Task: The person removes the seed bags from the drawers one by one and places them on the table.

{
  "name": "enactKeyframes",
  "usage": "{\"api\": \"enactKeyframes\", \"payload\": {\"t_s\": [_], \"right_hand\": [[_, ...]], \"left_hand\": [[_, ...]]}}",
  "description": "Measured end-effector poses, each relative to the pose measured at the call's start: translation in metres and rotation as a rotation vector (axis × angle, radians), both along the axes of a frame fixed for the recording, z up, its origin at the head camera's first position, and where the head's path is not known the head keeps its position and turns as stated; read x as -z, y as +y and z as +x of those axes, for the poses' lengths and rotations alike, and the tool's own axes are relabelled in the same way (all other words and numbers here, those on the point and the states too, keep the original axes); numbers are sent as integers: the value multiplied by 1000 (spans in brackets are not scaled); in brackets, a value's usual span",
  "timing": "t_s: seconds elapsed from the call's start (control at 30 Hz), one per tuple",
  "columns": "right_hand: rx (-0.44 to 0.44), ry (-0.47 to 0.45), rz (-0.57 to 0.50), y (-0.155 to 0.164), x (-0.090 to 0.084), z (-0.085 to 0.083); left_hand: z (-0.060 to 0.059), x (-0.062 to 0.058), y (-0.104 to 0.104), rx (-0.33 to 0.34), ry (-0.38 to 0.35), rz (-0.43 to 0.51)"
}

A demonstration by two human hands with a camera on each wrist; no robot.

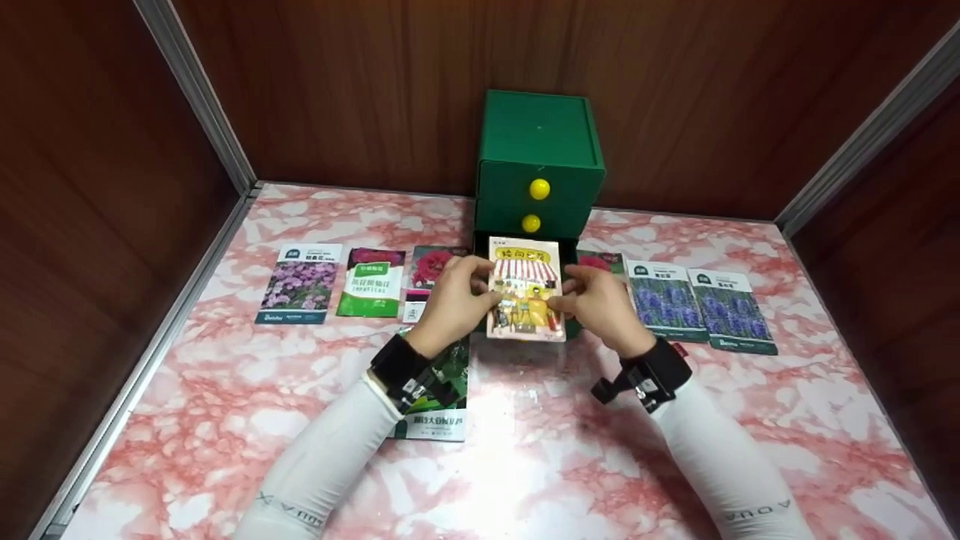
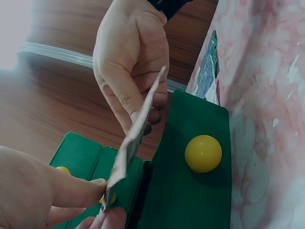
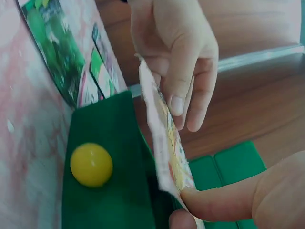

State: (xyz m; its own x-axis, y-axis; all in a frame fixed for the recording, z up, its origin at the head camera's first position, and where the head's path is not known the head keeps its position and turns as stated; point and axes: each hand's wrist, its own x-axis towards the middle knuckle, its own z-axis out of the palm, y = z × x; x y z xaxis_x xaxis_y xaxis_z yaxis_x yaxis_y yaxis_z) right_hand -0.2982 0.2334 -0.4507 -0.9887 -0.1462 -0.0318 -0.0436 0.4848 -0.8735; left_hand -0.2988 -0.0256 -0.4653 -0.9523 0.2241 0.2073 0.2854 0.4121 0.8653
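Note:
A pale pink printed packet point(image 1: 526, 292) with a red-striped awning picture is held up between both hands. My left hand point(image 1: 459, 296) pinches its left edge between thumb and fingers. On the opposite edge my right hand point(image 1: 606, 304) pinches it too, thumb on the printed face. Behind and below the packet, the bottom drawer point(image 2: 200, 112) of a green cabinet point(image 1: 540, 135) stands pulled out, its yellow knob point(image 3: 91, 164) showing in both wrist views. The packet hides most of that drawer in the head view. What lies inside the drawer cannot be seen.
Left of the cabinet lie a purple-flower packet point(image 1: 300, 285), a green-and-white packet point(image 1: 370, 289) and a pink-flower packet point(image 1: 435, 266). Two blue-flower packets point(image 1: 664, 300) lie right, beside a partly hidden one point(image 1: 611, 261). A larger green packet point(image 1: 442, 424) sits under the left forearm. Wooden walls enclose the table.

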Motion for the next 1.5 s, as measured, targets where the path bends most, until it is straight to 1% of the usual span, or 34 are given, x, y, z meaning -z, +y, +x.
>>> {"api": "enactKeyframes", "payload": {"t_s": [0.2, 0.4, 0.63, 0.77, 0.87, 0.97, 1.03, 1.13, 1.27, 1.4, 1.5], "right_hand": [[-17, 38, 5, -2, 3, 18], [-15, 22, -9, -3, 10, 38], [-48, -5, -21, -6, 19, 63], [-43, -15, -43, -7, 29, 76], [-43, -10, -34, -7, 37, 84], [-62, -16, -40, -7, 44, 89], [-72, -46, -57, -6, 48, 91], [-96, -95, -89, -5, 53, 93], [-124, -116, -84, -5, 60, 96], [-135, -121, -72, -9, 65, 97], [-158, -129, -75, -11, 67, 98]], "left_hand": [[14, 2, -9, 33, -69, 38], [30, 7, -16, 62, -119, 39], [53, 15, -26, 73, -144, 14], [66, 21, -31, 102, -153, 0], [73, 27, -33, 124, -154, -3], [78, 33, -35, 143, -160, 3], [80, 37, -35, 157, -163, 5], [83, 42, -37, 174, -188, 1], [87, 45, -40, 181, -207, -37], [89, 45, -42, 197, -206, -82], [91, 45, -45, 211, -205, -111]]}}
